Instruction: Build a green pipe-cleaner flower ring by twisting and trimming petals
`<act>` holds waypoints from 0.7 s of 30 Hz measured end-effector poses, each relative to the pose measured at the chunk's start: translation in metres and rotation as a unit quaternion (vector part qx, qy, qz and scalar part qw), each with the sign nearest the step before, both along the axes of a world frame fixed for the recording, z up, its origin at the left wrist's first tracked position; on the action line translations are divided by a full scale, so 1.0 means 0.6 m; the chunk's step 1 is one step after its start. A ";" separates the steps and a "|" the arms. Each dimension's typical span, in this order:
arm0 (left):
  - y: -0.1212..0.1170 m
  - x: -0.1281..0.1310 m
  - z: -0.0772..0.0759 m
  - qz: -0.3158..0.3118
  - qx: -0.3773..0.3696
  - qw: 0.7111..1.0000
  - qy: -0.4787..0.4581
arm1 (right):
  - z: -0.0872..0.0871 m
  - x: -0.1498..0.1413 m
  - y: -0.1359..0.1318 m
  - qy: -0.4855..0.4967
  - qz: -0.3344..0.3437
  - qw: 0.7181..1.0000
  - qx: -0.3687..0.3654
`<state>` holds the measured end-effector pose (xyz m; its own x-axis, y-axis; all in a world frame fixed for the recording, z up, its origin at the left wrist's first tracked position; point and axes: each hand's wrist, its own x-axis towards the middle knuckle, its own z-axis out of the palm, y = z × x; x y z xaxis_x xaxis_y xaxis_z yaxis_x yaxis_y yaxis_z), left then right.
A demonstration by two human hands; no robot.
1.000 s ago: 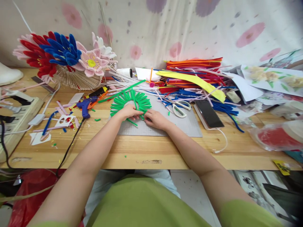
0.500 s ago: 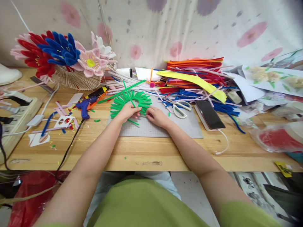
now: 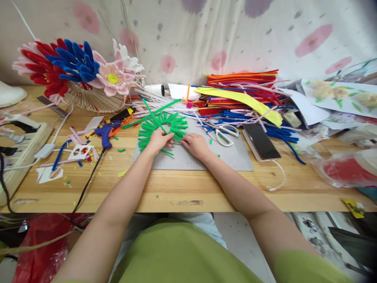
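Toward the left of the grey cutting mat (image 3: 235, 159), the left hand (image 3: 160, 140) appears to pinch the near part of a green pipe-cleaner ring (image 3: 175, 125); the right hand (image 3: 196, 145) curls narrowly at its near right edge, and whether it grips is hard to tell. The ring should be light, fuzzy and springy, easily bent, best held by its inner rim. Both hands hide its near loops; toward the mat's far edge slants a green stem (image 3: 149, 109), its lower end hidden.

green ring (image 3: 178, 125): partly hidden (left hand (image 3: 160, 141) over it) | power strip (image 3: 28, 151): cut off at left
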<state>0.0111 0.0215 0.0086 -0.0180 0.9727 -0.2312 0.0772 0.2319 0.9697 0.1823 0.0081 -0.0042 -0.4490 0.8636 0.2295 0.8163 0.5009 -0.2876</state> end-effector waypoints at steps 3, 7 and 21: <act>0.000 0.001 -0.003 0.003 0.002 1.000 0.003 | 0.004 -0.002 -0.003 -0.022 0.003 1.000 0.008; 0.001 0.000 -0.002 0.002 -0.005 1.000 0.003 | 0.006 -0.004 -0.004 -0.047 0.014 0.999 0.024; -0.006 -0.024 0.012 -0.082 -0.023 0.995 -0.056 | -0.001 0.000 0.000 -0.051 0.009 0.998 0.019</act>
<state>-0.0034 0.0179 0.0157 0.1687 0.9488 -0.2671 0.0099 0.2694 0.9630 0.1822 0.0081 -0.0051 -0.4874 0.8464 0.2147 0.8310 0.5251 -0.1835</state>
